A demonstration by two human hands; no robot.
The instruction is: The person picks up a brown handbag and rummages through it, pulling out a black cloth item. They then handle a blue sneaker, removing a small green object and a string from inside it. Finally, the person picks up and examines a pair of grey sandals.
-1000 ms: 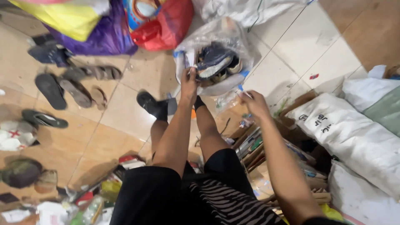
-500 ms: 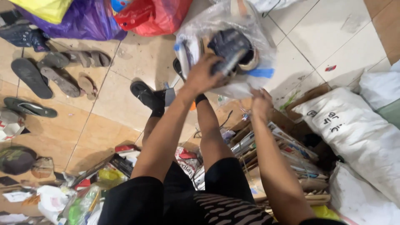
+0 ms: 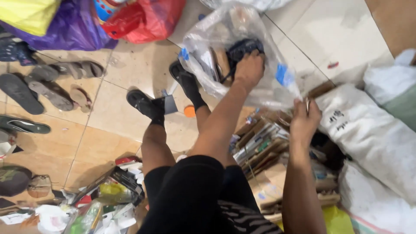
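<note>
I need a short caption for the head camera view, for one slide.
Left hand reaches into a clear plastic bag while the right hand holds its edge, above stacked cardboard.

We count two hands: our left hand (image 3: 248, 68) and right hand (image 3: 304, 121). One clear bag (image 3: 225, 30), one red bag (image 3: 145, 19), one purple bag (image 3: 71, 28), two white sacks (image 3: 368, 130).

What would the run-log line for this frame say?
left hand: inside clear plastic bag, on dark item | right hand: grip on bag edge | floor: cardboard pile
</note>
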